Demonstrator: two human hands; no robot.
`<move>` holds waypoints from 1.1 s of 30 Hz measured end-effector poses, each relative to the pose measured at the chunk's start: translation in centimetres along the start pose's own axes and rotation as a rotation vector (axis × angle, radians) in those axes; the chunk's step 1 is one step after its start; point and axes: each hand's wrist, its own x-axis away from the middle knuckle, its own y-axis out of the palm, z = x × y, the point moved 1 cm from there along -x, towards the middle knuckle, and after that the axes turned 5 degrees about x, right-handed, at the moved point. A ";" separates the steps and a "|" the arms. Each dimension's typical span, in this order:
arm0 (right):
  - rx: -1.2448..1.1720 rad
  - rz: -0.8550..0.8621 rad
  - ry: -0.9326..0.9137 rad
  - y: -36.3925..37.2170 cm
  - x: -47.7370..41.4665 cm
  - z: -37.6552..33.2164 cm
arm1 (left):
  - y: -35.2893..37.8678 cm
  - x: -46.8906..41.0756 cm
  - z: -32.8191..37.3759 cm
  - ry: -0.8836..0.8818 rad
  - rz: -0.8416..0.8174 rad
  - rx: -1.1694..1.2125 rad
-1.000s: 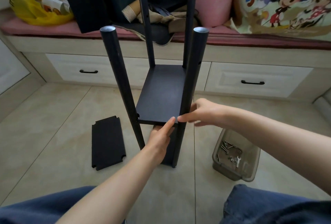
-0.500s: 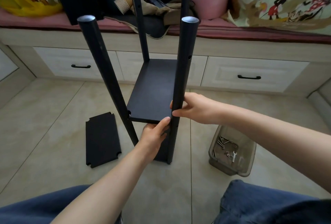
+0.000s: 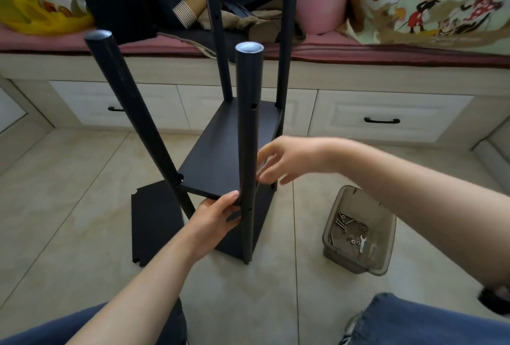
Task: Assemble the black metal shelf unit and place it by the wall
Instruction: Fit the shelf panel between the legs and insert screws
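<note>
Currently, the shelf unit (image 3: 247, 112) stands upright on the tiled floor (image 3: 82, 206). The left hand (image 3: 215, 217) pinches its board (image 3: 215, 162) at the front edge. The right hand (image 3: 284, 159) is spread and blurred just beside the unit; contact unclear.

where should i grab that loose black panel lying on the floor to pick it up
Probably its long left edge, coming from the left over the floor. The loose panel lies flat, so fingers must hook under an edge; the notched corners may give a gap. Its right side is crowded by the frame's near-left pole and the left hand.
</note>
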 end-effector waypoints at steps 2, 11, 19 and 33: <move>-0.140 0.154 0.101 -2.2 -0.9 2.2 | 0.1 0.0 0.0 0.001 0.000 0.011; -0.649 0.556 0.253 -4.3 -9.0 7.7 | 0.0 -0.3 -0.2 0.006 0.024 0.021; -0.839 0.615 0.047 -4.5 -12.9 8.3 | -0.2 -0.8 -0.6 0.003 0.038 0.036; -1.190 0.477 -0.033 -5.5 -13.1 9.2 | 0.8 -0.2 -0.7 -0.027 -0.004 0.043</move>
